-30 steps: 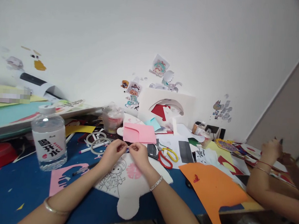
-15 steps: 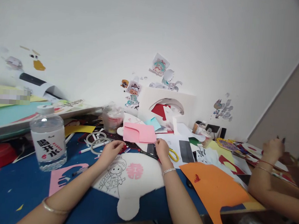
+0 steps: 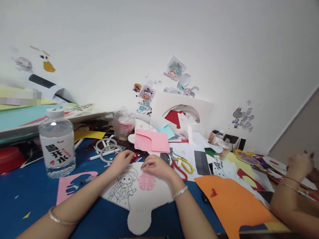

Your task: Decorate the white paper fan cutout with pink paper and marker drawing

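A white fan-shaped card (image 3: 162,191) with a rounded handle lies in front of me. It bears a black line drawing of a figure (image 3: 124,186) and a pink cut-out character (image 3: 147,182). My left hand (image 3: 123,162) is at the card's upper left edge, thumb and fingers pinched on a small red piece of paper (image 3: 134,156), partly hidden. Over the card's upper middle, just above the pink character, is my right hand (image 3: 158,167); its fingers are loosely bent and slightly apart, with nothing visible in them. Red-handled scissors (image 3: 180,170) lie right of that hand.
Yellow-handled scissors (image 3: 187,165), a folded pink paper (image 3: 152,141) and markers (image 3: 103,155) lie beyond the card. A water bottle (image 3: 57,145) stands left, with pink cut paper (image 3: 63,185) nearby. Orange paper (image 3: 232,203) overhangs the table edge. Another person's hand (image 3: 299,165) is at right.
My right hand has moved left from beside the pink paper to over the card and let go of the scissors, whose red handles now show. My left hand stays nearly in place.
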Demonstrator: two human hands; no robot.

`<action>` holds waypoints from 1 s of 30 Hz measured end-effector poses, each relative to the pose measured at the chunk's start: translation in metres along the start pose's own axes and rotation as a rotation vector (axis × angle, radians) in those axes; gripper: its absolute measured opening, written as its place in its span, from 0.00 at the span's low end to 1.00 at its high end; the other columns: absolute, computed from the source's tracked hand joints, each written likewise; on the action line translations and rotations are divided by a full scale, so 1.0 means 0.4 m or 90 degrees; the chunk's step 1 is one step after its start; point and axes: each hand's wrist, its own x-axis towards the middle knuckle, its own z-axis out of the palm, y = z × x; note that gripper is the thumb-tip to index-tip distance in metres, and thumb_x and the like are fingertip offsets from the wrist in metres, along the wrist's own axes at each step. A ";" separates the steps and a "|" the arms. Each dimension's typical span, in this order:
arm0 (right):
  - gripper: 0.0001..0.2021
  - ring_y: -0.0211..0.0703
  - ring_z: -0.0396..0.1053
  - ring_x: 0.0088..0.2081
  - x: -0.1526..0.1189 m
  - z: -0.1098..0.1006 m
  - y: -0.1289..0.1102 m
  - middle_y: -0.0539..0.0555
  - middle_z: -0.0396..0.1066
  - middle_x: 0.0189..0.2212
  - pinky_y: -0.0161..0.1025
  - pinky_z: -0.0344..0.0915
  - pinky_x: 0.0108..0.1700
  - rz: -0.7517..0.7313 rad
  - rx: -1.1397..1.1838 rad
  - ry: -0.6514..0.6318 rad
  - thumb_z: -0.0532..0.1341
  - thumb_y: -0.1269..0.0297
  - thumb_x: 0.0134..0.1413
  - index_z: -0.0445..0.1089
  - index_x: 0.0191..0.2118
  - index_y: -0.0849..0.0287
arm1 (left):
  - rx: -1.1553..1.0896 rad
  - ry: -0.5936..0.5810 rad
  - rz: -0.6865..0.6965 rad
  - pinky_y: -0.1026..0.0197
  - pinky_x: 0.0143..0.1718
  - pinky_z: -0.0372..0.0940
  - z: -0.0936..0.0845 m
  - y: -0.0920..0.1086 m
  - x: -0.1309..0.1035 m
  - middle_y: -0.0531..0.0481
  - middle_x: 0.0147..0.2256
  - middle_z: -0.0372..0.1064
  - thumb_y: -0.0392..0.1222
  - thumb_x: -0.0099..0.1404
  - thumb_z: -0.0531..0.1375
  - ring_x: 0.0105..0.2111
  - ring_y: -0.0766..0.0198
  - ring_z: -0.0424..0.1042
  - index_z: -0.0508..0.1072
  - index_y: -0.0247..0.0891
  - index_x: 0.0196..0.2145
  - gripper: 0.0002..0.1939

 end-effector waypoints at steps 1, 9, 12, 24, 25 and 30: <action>0.05 0.36 0.66 0.38 0.001 0.010 -0.009 0.50 0.70 0.33 0.31 0.61 0.41 -0.057 0.011 -0.041 0.64 0.71 0.47 0.75 0.33 0.57 | 0.003 -0.007 -0.001 0.58 0.35 0.63 -0.001 0.001 0.000 0.48 0.25 0.72 0.49 0.50 0.51 0.31 0.56 0.70 0.70 0.38 0.22 0.13; 0.02 0.38 0.63 0.39 0.001 0.028 -0.017 0.51 0.67 0.33 0.34 0.58 0.45 -0.123 -0.053 -0.138 0.65 0.71 0.48 0.74 0.31 0.59 | 0.008 -0.048 -0.019 0.59 0.36 0.63 -0.001 0.006 -0.002 0.49 0.25 0.73 0.48 0.50 0.52 0.31 0.57 0.71 0.70 0.39 0.21 0.12; 0.03 0.38 0.63 0.40 0.001 0.028 -0.015 0.51 0.66 0.33 0.34 0.58 0.45 -0.121 -0.056 -0.158 0.65 0.71 0.48 0.73 0.31 0.60 | 0.009 -0.063 -0.024 0.59 0.35 0.63 -0.005 0.008 -0.002 0.48 0.26 0.73 0.48 0.49 0.52 0.31 0.57 0.71 0.72 0.37 0.22 0.13; 0.02 0.38 0.60 0.38 0.004 0.040 0.007 0.50 0.64 0.31 0.35 0.58 0.44 -0.143 -0.044 -0.180 0.61 0.72 0.52 0.69 0.30 0.60 | 0.009 -0.097 -0.056 0.59 0.35 0.61 -0.016 0.022 -0.009 0.48 0.27 0.73 0.49 0.47 0.53 0.32 0.56 0.70 0.71 0.38 0.22 0.13; 0.02 0.38 0.60 0.38 0.003 0.040 0.005 0.50 0.64 0.31 0.35 0.58 0.43 -0.137 -0.042 -0.179 0.61 0.72 0.52 0.68 0.30 0.60 | 0.008 -0.108 -0.062 0.60 0.34 0.61 -0.017 0.024 -0.010 0.49 0.26 0.72 0.48 0.47 0.53 0.32 0.56 0.69 0.71 0.38 0.21 0.12; 0.03 0.37 0.61 0.37 -0.010 0.043 0.002 0.49 0.64 0.31 0.34 0.58 0.43 -0.116 -0.004 -0.150 0.60 0.74 0.52 0.67 0.30 0.60 | -0.012 -0.235 -0.142 0.64 0.20 0.53 -0.026 0.039 -0.036 0.56 0.13 0.58 0.45 0.46 0.53 0.17 0.66 0.58 0.70 0.37 0.19 0.11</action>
